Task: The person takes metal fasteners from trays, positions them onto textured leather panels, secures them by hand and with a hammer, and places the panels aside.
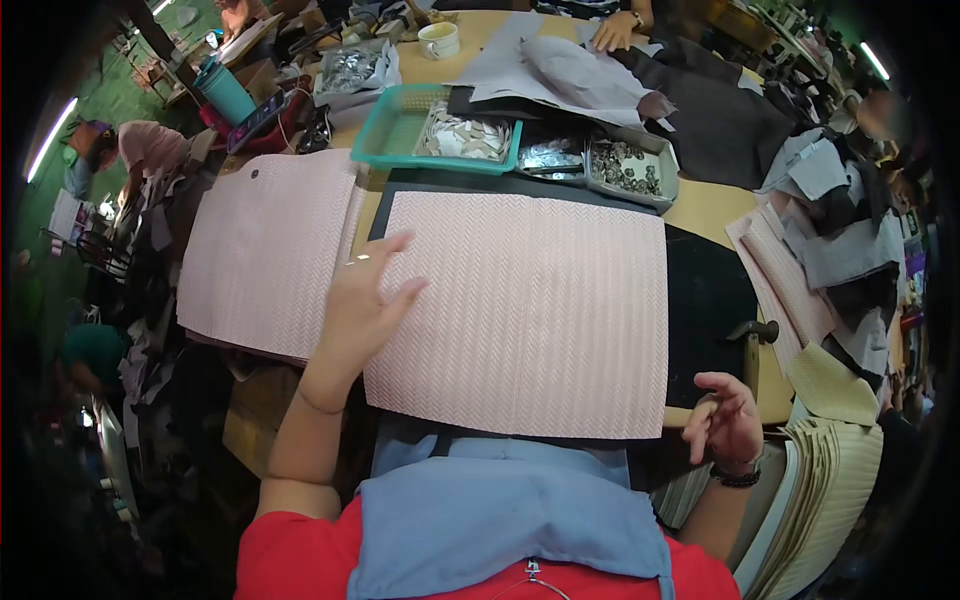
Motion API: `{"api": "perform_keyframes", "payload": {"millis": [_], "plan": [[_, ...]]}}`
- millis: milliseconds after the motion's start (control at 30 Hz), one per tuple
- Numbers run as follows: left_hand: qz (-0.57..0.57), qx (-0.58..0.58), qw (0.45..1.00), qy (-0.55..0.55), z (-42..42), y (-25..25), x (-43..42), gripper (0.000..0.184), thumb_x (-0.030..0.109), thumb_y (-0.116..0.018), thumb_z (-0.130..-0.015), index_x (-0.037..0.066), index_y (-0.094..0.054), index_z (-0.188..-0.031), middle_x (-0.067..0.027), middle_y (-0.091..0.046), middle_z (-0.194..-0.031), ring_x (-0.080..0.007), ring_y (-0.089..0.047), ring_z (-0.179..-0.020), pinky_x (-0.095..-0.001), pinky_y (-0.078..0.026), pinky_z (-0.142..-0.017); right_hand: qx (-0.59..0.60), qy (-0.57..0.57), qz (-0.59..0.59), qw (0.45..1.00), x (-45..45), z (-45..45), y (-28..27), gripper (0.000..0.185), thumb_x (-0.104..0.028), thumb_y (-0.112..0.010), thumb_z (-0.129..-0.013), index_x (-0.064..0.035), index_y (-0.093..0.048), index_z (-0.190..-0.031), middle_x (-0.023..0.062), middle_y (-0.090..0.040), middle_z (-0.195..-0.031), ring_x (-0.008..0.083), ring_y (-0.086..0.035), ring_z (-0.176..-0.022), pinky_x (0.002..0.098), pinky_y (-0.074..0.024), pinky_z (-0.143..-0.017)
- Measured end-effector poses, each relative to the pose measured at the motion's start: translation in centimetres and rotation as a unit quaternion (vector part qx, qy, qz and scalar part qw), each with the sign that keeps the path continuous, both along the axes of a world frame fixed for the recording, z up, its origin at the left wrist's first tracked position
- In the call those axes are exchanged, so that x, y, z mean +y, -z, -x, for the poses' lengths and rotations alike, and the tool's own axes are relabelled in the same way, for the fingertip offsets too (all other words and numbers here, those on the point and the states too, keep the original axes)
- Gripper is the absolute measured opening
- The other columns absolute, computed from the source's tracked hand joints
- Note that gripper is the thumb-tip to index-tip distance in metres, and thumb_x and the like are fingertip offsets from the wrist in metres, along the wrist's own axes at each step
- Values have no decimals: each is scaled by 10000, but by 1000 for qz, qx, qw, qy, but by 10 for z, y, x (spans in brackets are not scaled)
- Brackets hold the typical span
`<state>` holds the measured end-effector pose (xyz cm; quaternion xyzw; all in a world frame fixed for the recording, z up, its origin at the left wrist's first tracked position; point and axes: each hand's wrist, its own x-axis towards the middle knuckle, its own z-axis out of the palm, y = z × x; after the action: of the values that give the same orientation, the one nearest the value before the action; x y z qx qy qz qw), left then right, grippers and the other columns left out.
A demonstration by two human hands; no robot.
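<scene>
A pink panel with a woven, embossed pattern [530, 320] lies flat in front of me on a black board [710, 300]. My left hand [365, 305] is over the panel's left edge, thumb and fingers apart, holding nothing. Beyond the panel's lower right corner is my right hand [728, 425], its fingers loosely bent and apart. I see nothing clearly held in it. Just above that hand, a hammer [752, 332] rests at the right side of the board. More pink panels [265, 250] are stacked to the left, the top one with a small dark round spot.
Behind the board stand a teal tray [372, 158] with white pieces and a box [668, 185] of small metal parts. Grey material [570, 75] lies farther back, near another person's hand [615, 32]. Layered cream sheets [830, 490] are at lower right; a cup [438, 42] stands behind.
</scene>
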<state>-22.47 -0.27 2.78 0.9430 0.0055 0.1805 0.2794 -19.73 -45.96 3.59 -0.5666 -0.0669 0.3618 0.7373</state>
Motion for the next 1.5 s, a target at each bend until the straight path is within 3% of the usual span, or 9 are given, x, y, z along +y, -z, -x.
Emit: {"api": "perform_keyframes", "payload": {"millis": [133,200,267,733,1133,1267,1333,1367,1500], "plan": [[-49,16,994,95,-48,-13,-30,382,199,-726,-840,45,-645,-1180,-119,-692,-1044,-273,-663,-982,-368,-503,-845,-445,11,319,837,15,-24,12,419,30,-571,-931,45,-494,-1342,174,-685,-1030,141,-663,-762,282,-560,-691],[-40,4,993,111,-78,-7,-37,355,221,-721,-843,62,-659,-1154,-110,-696,-1047,-279,-667,-967,-363,-508,-835,-89,108,195,971,16,-12,-2,337,95,-564,-879,4,-635,-1195,136,-679,-1110,155,-662,-903,281,-541,-746],[-29,4,993,114,-108,-1,-42,328,227,-720,-842,71,-672,-1127,-109,-699,-1046,-280,-670,-954,-364,-513,-822,-569,162,398,701,31,-24,19,332,93,-568,-865,3,-639,-1177,135,-681,-1114,226,-681,-905,296,-545,-757],[-245,38,949,194,-277,51,-174,254,208,-668,-836,174,-707,-1085,-54,-685,-1064,-244,-659,-1011,-402,-495,-836,-290,272,77,915,40,-156,47,256,-119,-635,-955,7,-642,-1177,36,-683,-935,69,-606,-735,201,-490,-656],[-325,99,926,167,-317,63,-191,175,234,-629,-859,190,-753,-975,-94,-693,-1050,-282,-691,-935,-446,-513,-776,-249,314,-34,916,53,-189,92,208,-185,-670,-941,-33,-678,-1084,-15,-656,-868,39,-557,-687,200,-485,-639],[-50,-96,958,265,-287,54,-223,392,360,-653,-909,92,-650,-1194,-74,-629,-1188,-235,-604,-1097,-423,-477,-845,-39,164,-327,930,36,-189,91,453,-504,-575,-963,-57,-646,-955,20,-632,-804,99,-576,-663,221,-486,-627],[350,202,859,314,-250,45,-257,521,457,-589,-960,57,-567,-1293,-45,-623,-1173,-150,-585,-1106,-359,-480,-855,-23,135,-385,913,33,-194,96,644,-687,-467,-924,-62,-614,-888,52,-622,-816,170,-577,-681,299,-484,-635],[400,423,725,368,-234,17,-267,583,515,-535,-977,64,-512,-1345,-27,-611,-1182,-98,-565,-1118,-319,-484,-912,-39,129,-404,905,31,-196,96,656,-696,-461,-921,-61,-619,-896,49,-622,-816,172,-584,-693,301,-488,-639],[384,282,805,354,-222,26,-269,293,169,-669,-947,30,-595,-1195,-45,-669,-1000,-95,-645,-849,-276,-534,-741,-106,173,-220,954,21,-184,76,582,-599,-464,-975,-47,-649,-979,17,-635,-856,113,-609,-719,247,-498,-650]]}}
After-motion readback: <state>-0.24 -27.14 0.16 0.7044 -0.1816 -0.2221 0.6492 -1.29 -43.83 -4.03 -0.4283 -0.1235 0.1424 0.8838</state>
